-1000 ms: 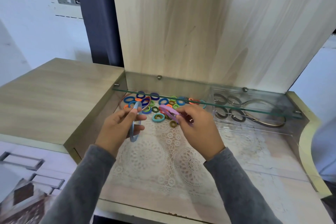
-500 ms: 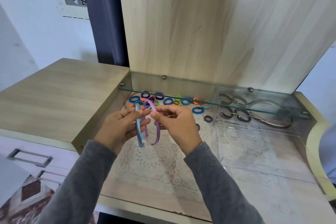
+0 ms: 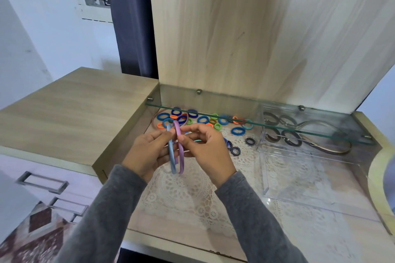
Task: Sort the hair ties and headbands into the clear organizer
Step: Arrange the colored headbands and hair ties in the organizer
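Observation:
My left hand (image 3: pixel 147 153) grips a blue headband (image 3: pixel 171 156), held upright above the lace mat. Right beside it, my right hand (image 3: pixel 207 151) pinches a purple headband (image 3: pixel 181 156) near its top, and the two bands almost touch. Behind my hands lies a heap of coloured hair ties (image 3: pixel 203 119), blue, orange and green, with a brown headband (image 3: pixel 155 117) at its left. The clear organizer (image 3: pixel 265 177) sits to the right; its back compartments hold dark hair ties (image 3: pixel 284 130) and a brown headband (image 3: pixel 329 147).
A glass shelf (image 3: pixel 256 124) runs across above the ties and the organizer's back. A raised wooden block (image 3: pixel 70 113) borders the recess on the left, a tall wooden panel (image 3: pixel 256 38) stands behind, and a curved rim (image 3: pixel 376 168) closes the right. Drawer handles (image 3: pixel 42 181) show at lower left.
My right hand lifted the purple headband from the pile and brought it left beside the blue one in my left hand. Both hands now hold the bands close together.

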